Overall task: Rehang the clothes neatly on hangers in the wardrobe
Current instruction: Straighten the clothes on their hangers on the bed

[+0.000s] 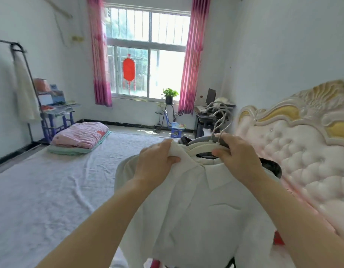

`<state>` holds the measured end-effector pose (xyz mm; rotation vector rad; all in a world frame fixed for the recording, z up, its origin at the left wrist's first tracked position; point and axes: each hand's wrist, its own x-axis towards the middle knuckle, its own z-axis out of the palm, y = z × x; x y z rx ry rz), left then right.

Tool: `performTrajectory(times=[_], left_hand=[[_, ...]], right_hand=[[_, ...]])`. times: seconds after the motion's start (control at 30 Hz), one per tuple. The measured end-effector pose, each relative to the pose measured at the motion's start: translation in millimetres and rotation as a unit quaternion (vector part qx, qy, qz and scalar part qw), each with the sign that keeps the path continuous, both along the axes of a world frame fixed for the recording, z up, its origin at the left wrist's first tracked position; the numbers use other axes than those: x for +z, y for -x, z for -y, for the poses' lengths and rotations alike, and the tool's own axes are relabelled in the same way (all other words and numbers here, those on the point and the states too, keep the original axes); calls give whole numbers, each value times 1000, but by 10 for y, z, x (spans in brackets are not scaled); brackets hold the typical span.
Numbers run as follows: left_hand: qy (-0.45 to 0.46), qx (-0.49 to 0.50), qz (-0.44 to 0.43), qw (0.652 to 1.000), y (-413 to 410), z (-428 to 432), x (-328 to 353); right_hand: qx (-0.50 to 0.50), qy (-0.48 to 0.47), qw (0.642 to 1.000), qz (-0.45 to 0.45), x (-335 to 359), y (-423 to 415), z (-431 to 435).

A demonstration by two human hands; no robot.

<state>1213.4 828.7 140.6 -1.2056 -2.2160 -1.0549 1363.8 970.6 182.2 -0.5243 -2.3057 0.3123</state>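
Nearest hangs a white collared cloth shirt [202, 219], front facing the person and draped low over the bed edge. Above it the two hands work apart. The left hand [155, 163] pinches the shirt's shoulder cloth, apparently to seat it over the arm of a white plastic hanger [201, 147]. The right hand [238, 153] grips the hanger necks, steadying several silver wire hooks [219, 120] bunched together. A dark garment [271, 167] lies just behind. Beyond are the pale crumpled bedsheet [61, 180], the pink tufted headboard [302, 142] and a folded pink quilt [80, 136]. Far left, a black metal clothes rail [18, 49] carries one cream garment [26, 93], and is the likely destination. No wardrobe is visible.
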Motion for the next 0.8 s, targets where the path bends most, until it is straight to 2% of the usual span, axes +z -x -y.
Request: performTrajectory(times=[0.2, 0.37, 0.63, 0.8], left_hand=[[-18, 112, -30, 993, 185, 1037, 104], [-13, 256, -74, 964, 261, 2015, 37], [-2, 354, -109, 929, 419, 3793, -175], [0, 389, -84, 918, 674, 5086, -373]], right_hand=[[111, 5, 993, -32, -9, 557, 736], [199, 16, 978, -61, -59, 961, 1526], [309, 44, 948, -58, -69, 1590, 3062], [349, 43, 935, -42, -182, 2037, 4293]])
